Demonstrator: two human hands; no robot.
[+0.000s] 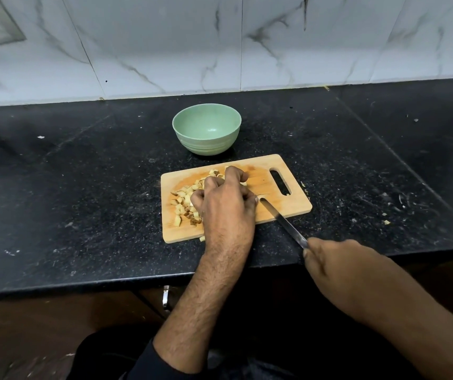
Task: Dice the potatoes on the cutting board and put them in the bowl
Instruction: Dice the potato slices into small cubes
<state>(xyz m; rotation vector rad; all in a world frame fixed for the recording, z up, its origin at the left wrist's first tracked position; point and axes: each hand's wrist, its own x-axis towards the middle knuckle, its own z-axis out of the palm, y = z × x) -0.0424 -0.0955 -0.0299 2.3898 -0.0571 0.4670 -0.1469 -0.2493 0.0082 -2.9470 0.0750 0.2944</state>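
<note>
The left hand (pixel 224 200) lies knuckles-up over the middle of the cutting board (pixel 294 204), fingers curled down onto the potato pieces (pixel 185 200); whether it pinches some or only gathers them cannot be told, since the palm hides what is under it. The right hand (pixel 329 259) grips the handle of a knife (pixel 280 218) just off the near edge of the board, the blade reaching up onto the wood with its tip just beside the left thumb.

The diced potato lies in a loose heap across the left half of the board, with one cube at the board's near edge. The green bowl (pixel 206 130) stands just beyond the far edge of the board, and it looks empty.

The cutting seems largely done, so the step in hand is probably collecting the dice. To do it well, cup the left fingers round the heap and draw it together, keeping the thumb clear of the blade tip. The flat of the knife could serve as a scraper. Lifting the board to the bowl's rim would likely spill less onto the dark surface (pixel 82 187) than carrying handfuls.
</note>
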